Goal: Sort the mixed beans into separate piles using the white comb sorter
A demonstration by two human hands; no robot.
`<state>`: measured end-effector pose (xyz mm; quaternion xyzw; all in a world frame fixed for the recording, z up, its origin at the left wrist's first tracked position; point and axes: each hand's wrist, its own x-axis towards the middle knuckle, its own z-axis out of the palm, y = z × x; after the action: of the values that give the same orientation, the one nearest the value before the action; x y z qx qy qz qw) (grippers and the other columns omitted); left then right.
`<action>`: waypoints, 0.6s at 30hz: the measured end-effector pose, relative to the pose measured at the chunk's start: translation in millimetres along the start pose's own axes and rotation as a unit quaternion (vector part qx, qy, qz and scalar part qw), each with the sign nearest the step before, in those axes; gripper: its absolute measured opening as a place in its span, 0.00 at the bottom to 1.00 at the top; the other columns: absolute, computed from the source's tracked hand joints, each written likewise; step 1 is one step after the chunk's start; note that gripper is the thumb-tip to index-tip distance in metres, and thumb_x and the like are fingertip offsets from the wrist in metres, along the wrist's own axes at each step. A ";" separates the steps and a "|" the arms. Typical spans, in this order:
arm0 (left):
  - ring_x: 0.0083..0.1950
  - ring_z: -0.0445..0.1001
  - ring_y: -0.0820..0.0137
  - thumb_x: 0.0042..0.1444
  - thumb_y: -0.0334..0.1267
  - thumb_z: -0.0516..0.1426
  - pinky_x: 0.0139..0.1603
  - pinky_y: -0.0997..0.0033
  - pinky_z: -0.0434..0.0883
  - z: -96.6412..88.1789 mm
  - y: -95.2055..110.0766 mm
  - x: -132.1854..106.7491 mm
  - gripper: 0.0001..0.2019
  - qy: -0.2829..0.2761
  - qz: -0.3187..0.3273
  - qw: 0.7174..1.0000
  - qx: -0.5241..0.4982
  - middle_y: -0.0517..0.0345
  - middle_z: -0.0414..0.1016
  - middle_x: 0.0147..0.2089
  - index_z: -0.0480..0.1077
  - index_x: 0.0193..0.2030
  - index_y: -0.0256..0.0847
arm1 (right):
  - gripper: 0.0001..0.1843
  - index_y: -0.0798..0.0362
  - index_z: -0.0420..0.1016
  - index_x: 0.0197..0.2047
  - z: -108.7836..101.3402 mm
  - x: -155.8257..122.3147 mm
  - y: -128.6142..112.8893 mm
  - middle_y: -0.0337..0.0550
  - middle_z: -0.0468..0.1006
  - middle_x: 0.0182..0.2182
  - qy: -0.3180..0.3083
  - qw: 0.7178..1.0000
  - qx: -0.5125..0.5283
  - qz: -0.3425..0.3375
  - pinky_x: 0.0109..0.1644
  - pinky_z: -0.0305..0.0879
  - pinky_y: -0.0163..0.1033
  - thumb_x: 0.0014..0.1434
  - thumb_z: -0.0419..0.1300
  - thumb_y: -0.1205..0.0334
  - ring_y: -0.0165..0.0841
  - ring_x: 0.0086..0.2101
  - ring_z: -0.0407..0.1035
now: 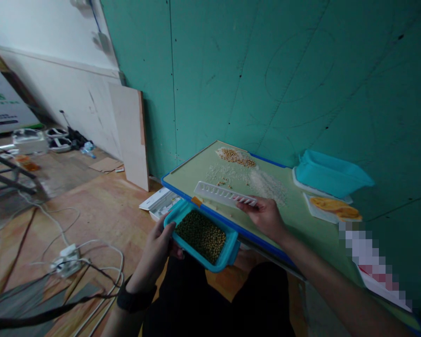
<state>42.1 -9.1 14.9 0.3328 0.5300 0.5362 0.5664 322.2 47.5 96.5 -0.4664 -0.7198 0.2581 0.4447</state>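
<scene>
My left hand [159,245] grips the left end of a turquoise plastic container [234,248], thumb over its rim. Dark green beans [192,228] fill its left part and yellowish beans [215,241] its right part. It is held above my lap, just below the table's front edge. My right hand [266,217] is closed on one end of a white slotted plastic strip [214,193], low over the table [185,179]. Beyond the strip lie white rice-like grains [268,185] and a pile of tan beans [235,157], with a few beans scattered between.
A second turquoise container [331,175] stands at the table's right rear. Nearer are a folded yellow cloth [335,207] and a partly blurred white package [375,262]. A green wall [266,70] rises behind. On the floor at left lie a power strip [68,260] and loose cables.
</scene>
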 end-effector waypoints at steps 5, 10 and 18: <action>0.14 0.72 0.65 0.58 0.50 0.60 0.15 0.71 0.72 0.9 2.2 -1.8 0.41 -0.001 -0.005 1.000 -0.008 0.69 0.70 0.14 0.53 0.75 0.38 | 0.13 0.48 0.87 0.42 0.0 -1.3 -1.1 0.43 0.87 0.36 -0.021 1.000 -0.006 -0.005 0.41 0.78 0.45 0.60 0.66 0.50 0.44 0.36 0.82; 0.13 0.72 0.66 0.58 0.49 0.60 0.15 0.72 0.72 2.5 4.1 -3.3 0.40 -0.001 -0.004 1.000 -0.005 0.69 0.70 0.14 0.54 0.75 0.38 | 0.13 0.49 0.87 0.43 -0.3 -3.4 -2.2 0.43 0.87 0.37 -0.028 0.999 -0.013 -0.010 0.40 0.78 0.43 0.60 0.66 0.51 0.43 0.35 0.82; 0.13 0.71 0.64 0.55 0.49 0.61 0.13 0.70 0.71 4.1 2.6 -6.1 0.43 0.012 -0.003 1.000 -0.025 0.69 0.69 0.13 0.53 0.74 0.36 | 0.11 0.48 0.87 0.43 -0.5 -8.1 -13.1 0.41 0.87 0.35 -0.046 0.999 0.004 -0.016 0.39 0.78 0.40 0.61 0.66 0.56 0.41 0.34 0.82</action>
<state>46.1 -13.7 19.7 0.3104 0.5241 0.5512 0.5701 318.2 34.5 103.8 -0.4405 -0.7459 0.2747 0.4174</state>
